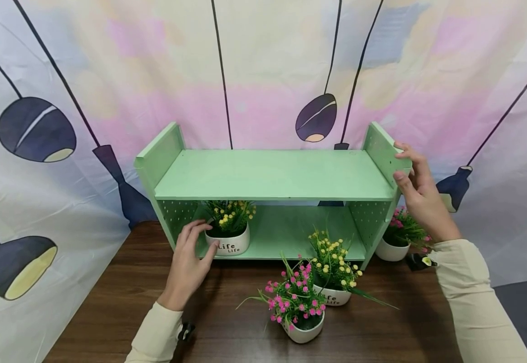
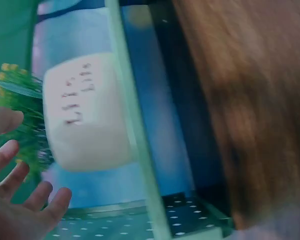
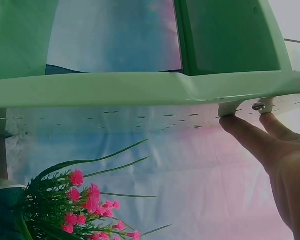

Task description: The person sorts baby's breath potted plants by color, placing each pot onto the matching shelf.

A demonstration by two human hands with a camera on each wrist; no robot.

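Observation:
A green two-tier shelf stands on the table. Inside its lower tier, on the left, sits a white "Life" pot with yellow flowers. My left hand is beside this pot, fingers spread; the left wrist view shows a gap between the fingertips and the pot. At the shelf's right side panel, my right hand touches near the top. In the right wrist view, two extended fingers meet the panel's outer face.
In front of the shelf stand a pot of pink flowers and another of yellow flowers, close together. A further pink-flowered pot is beside the shelf's right end. Behind hangs a printed curtain; the table is brown wood.

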